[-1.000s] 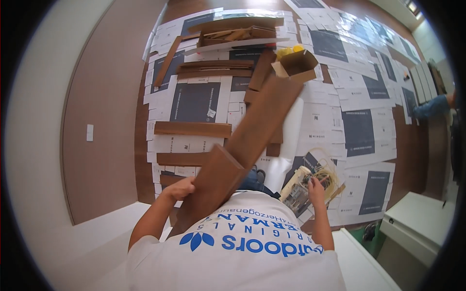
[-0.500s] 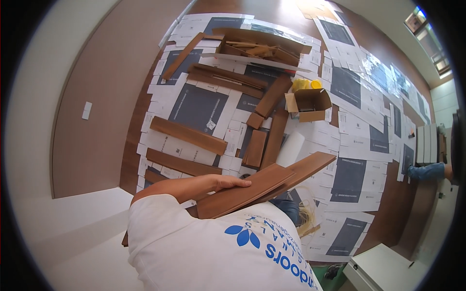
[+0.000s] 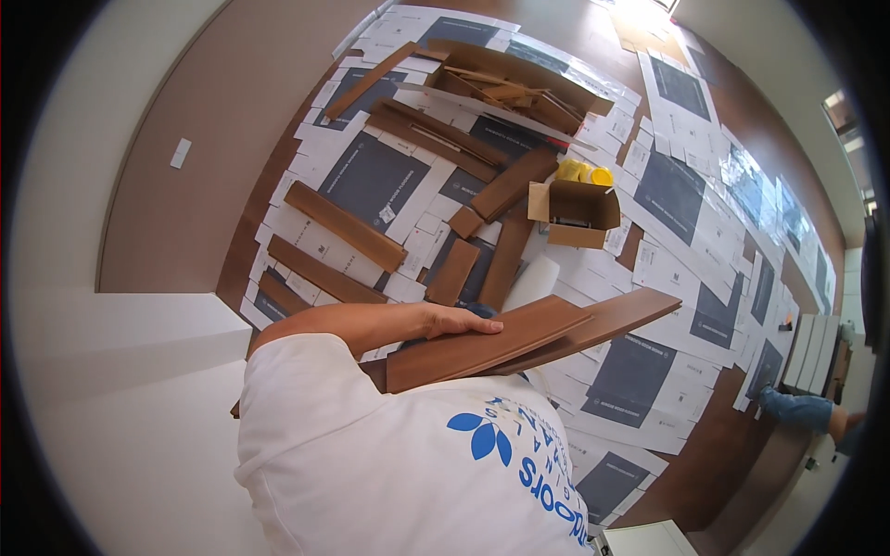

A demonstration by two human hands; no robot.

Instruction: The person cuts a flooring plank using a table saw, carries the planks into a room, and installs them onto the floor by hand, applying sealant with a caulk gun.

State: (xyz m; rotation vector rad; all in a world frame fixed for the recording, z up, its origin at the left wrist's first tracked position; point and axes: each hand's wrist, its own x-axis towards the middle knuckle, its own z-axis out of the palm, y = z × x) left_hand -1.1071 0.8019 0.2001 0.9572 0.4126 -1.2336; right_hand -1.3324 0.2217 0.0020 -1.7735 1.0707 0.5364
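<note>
while the left hand grips a brown plank — a longer plank beneath it — the right hand, hidden, can't be read.

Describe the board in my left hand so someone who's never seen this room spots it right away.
Start at the white T-shirt filling the bottom of the picture. Just above its blue print, your left hand holds a flat brown board. A longer plank lies beneath it and sticks out to the right; this one is the shorter, upper one, with the hand on it.
</note>
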